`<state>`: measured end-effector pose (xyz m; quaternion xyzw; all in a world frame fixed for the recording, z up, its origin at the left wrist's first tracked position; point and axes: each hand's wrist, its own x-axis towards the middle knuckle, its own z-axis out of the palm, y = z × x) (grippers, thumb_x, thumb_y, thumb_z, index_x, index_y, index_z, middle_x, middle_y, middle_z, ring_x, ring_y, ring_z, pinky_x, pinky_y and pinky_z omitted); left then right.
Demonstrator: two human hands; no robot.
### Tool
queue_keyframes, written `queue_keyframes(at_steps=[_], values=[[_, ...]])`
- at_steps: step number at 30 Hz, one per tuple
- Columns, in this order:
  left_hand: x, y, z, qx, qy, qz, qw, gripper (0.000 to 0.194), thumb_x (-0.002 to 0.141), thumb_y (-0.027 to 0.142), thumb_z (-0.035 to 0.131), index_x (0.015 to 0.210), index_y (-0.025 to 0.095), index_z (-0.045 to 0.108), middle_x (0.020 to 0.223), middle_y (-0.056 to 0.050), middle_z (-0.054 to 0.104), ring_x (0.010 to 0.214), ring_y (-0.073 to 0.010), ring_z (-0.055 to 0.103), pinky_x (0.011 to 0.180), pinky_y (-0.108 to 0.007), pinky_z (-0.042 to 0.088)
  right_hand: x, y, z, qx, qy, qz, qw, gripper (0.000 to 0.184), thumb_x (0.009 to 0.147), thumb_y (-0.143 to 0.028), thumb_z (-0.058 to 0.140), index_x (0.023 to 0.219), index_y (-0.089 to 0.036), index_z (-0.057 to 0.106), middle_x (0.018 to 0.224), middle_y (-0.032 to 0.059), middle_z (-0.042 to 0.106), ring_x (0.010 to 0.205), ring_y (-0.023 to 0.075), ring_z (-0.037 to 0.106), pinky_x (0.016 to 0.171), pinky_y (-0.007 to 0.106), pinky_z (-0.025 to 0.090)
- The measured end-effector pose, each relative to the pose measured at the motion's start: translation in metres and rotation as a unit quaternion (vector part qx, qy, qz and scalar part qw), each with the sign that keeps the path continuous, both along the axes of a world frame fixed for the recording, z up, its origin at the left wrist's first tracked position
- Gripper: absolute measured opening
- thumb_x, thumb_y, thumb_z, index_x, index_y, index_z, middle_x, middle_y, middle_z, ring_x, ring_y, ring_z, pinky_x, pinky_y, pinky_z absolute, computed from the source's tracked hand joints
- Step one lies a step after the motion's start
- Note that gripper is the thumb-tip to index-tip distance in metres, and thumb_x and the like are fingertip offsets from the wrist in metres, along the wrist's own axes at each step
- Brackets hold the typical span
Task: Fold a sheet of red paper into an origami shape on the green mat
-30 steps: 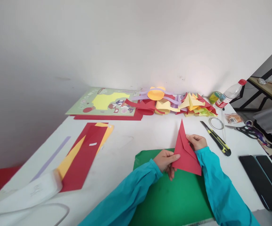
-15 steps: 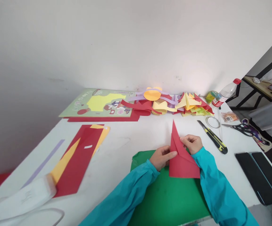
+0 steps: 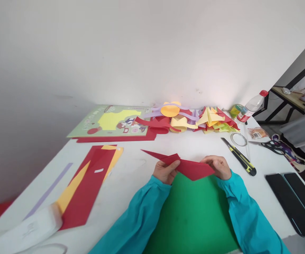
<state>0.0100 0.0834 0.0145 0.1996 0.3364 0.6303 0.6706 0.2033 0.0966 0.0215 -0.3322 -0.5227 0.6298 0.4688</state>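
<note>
A folded red paper point(image 3: 188, 166) with a long pointed tip hangs nearly level above a green sheet point(image 3: 194, 218) on the white table point(image 3: 147, 151). My left hand point(image 3: 165, 171) pinches its left part, thumb on top. My right hand point(image 3: 219, 166) grips its right end with the fingers curled over the edge. The tip points left, towards the far left of the table. Both arms wear teal sleeves.
Red and yellow sheets point(image 3: 94, 176) lie at the left. Paper crafts point(image 3: 194, 120) and a picture pad point(image 3: 112, 121) line the wall. A utility knife point(image 3: 239, 156), tape ring point(image 3: 238, 139), scissors point(image 3: 270, 146), bottle point(image 3: 251, 106) and two phones point(image 3: 295, 201) lie at the right.
The red paper stood with its tip pointing up and away; now both hands have turned it flat, tip pointing left. The left hand shifted left along it.
</note>
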Motion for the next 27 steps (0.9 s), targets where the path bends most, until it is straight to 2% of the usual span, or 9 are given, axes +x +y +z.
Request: queue_keyframes(at_steps=[3, 7, 10, 15, 20, 24, 27], values=[[-0.003, 0.002, 0.004, -0.003, -0.044, 0.026, 0.999, 0.025, 0.044, 0.019, 0.084, 0.065, 0.018, 0.07, 0.066, 0.0, 0.071, 0.065, -0.0188, 0.066, 0.067, -0.032, 0.057, -0.005, -0.003, 0.0, 0.038, -0.014, -0.031, 0.999, 0.03, 0.058, -0.041, 0.075, 0.079, -0.021, 0.071, 0.071, 0.0021, 0.068, 0.061, 0.0144, 0.06, 0.056, 0.025, 0.046], [0.0, 0.0, 0.004, 0.001, -0.054, 0.005, 0.999, 0.025, 0.045, 0.018, 0.083, 0.066, 0.017, 0.07, 0.066, -0.001, 0.071, 0.067, -0.0205, 0.067, 0.07, -0.033, 0.057, -0.015, -0.007, 0.002, 0.073, -0.053, -0.116, 0.989, 0.014, 0.063, -0.032, 0.073, 0.067, -0.019, 0.07, 0.062, 0.0009, 0.064, 0.055, 0.0117, 0.055, 0.052, 0.023, 0.043], [0.002, -0.001, 0.002, 0.007, -0.062, -0.005, 0.998, 0.024, 0.046, 0.018, 0.083, 0.066, 0.017, 0.07, 0.067, -0.001, 0.071, 0.073, -0.0226, 0.067, 0.073, -0.035, 0.056, -0.017, -0.008, 0.004, 0.08, -0.044, -0.145, 0.985, 0.012, 0.064, -0.03, 0.073, 0.065, -0.019, 0.07, 0.062, 0.0009, 0.063, 0.055, 0.0116, 0.054, 0.052, 0.024, 0.043], [0.002, 0.0, 0.0, -0.009, -0.053, -0.004, 0.999, 0.025, 0.044, 0.018, 0.083, 0.066, 0.018, 0.07, 0.068, -0.002, 0.071, 0.073, -0.0228, 0.067, 0.072, -0.036, 0.055, -0.016, -0.007, 0.007, 0.078, -0.049, -0.153, 0.984, 0.01, 0.064, -0.03, 0.073, 0.064, -0.02, 0.071, 0.062, 0.0007, 0.064, 0.055, 0.0121, 0.055, 0.052, 0.024, 0.043], [0.0, 0.003, -0.004, -0.015, -0.008, 0.013, 1.0, 0.029, 0.044, 0.019, 0.082, 0.069, 0.017, 0.069, 0.072, -0.002, 0.071, 0.074, -0.0239, 0.066, 0.069, -0.037, 0.054, -0.015, -0.006, 0.008, 0.061, -0.08, -0.173, 0.98, 0.016, 0.063, -0.035, 0.072, 0.061, -0.019, 0.07, 0.061, 0.0018, 0.063, 0.056, 0.0139, 0.055, 0.052, 0.027, 0.044], [-0.004, 0.007, -0.011, 0.002, 0.064, -0.003, 0.998, 0.026, 0.043, 0.021, 0.081, 0.063, 0.013, 0.066, 0.062, -0.004, 0.068, 0.062, -0.0209, 0.064, 0.058, -0.031, 0.052, -0.014, -0.005, 0.007, 0.046, -0.073, -0.18, 0.98, 0.018, 0.064, -0.036, 0.07, 0.06, -0.019, 0.069, 0.06, 0.001, 0.063, 0.056, 0.0132, 0.054, 0.053, 0.026, 0.044], [-0.006, 0.007, -0.014, 0.005, 0.105, -0.023, 0.994, 0.025, 0.043, 0.024, 0.081, 0.053, 0.012, 0.061, 0.044, 0.001, 0.058, 0.039, -0.0108, 0.051, 0.037, -0.02, 0.04, -0.013, -0.003, 0.006, 0.036, -0.063, -0.186, 0.98, 0.017, 0.064, -0.035, 0.071, 0.058, -0.019, 0.069, 0.058, -0.0006, 0.062, 0.053, 0.0116, 0.053, 0.051, 0.025, 0.043]])
